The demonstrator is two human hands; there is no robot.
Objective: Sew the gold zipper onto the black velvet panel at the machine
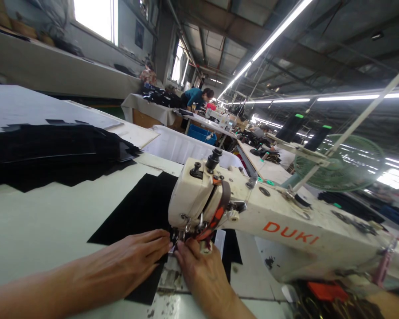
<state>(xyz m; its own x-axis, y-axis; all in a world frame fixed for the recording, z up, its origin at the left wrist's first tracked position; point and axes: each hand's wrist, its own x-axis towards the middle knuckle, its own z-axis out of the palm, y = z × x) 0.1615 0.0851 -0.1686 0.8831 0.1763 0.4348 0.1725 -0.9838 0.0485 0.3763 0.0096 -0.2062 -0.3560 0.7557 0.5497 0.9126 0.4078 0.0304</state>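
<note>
A cream sewing machine (216,190) stands on the worktable, its needle area at the front left. Black fabric (136,208) lies under and around the machine head. My left hand (139,252) rests on that fabric, fingers pressed together and fingertips close to the presser foot (177,235). Just right of the foot, my right hand (199,261) has thumb and fingers closed at the fabric's edge, partly hidden under the machine head. A patterned strap (221,208) hangs over the head.
A stack of black fabric pieces (60,150) lies to the left. Behind the machine stands a white bin (186,144). A green fan (342,161) and thread cones (289,128) are at the right. A person (194,97) bends over a table farther back.
</note>
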